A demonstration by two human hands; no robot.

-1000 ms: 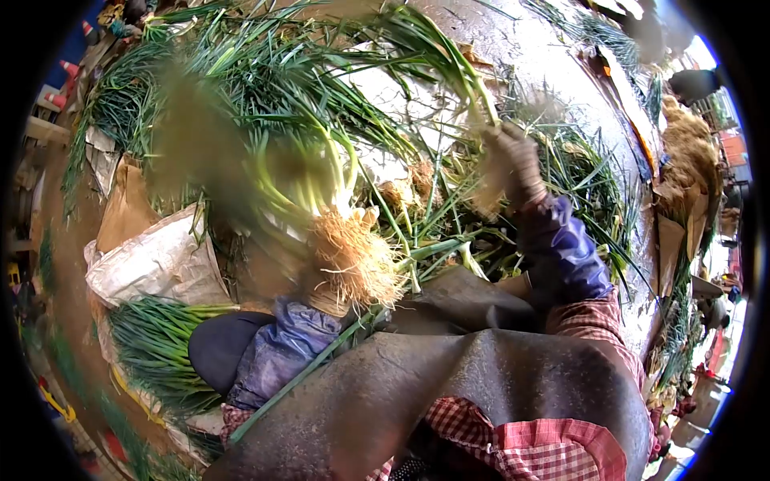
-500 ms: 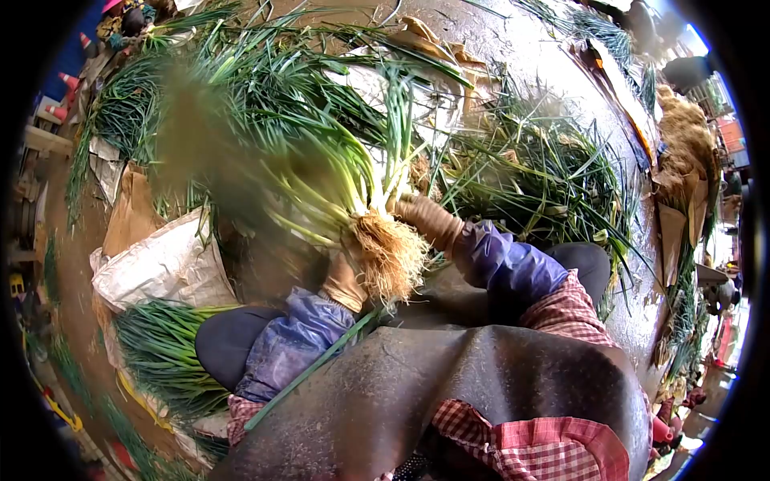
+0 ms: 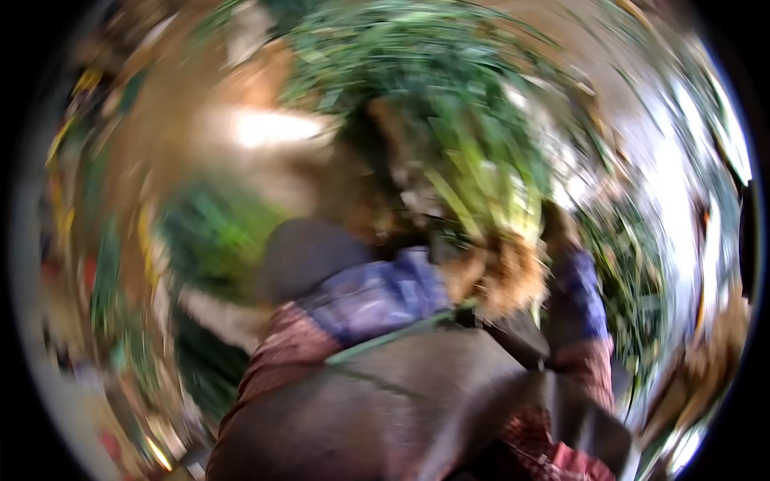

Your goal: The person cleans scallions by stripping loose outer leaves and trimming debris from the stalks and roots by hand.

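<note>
A bunch of green onions point(image 3: 485, 188) stands roots down in front of me, its pale stems spreading upward and its tan roots point(image 3: 512, 276) hanging over the dark apron point(image 3: 417, 385). My left hand point(image 3: 464, 276), in a tan glove, is closed around the bunch at the left of the roots. On the right side of the stems is my right hand point(image 3: 560, 228), blurred by motion and partly in shadow; its fingers cannot be made out. A single green leaf point(image 3: 389, 339) lies across the apron below my left sleeve.
A large heap of green onions point(image 3: 401, 48) lies beyond the bunch. Another pile point(image 3: 212, 236) is at the left beside my knee point(image 3: 313, 256). Loose leaves point(image 3: 630, 264) cover the ground at right. A whitish sheet point(image 3: 273, 132) appears at upper left.
The view has swung to the left, so the scene has shifted right and blurred. My right hand has come in from the right to the bunch, which now looks more upright.
</note>
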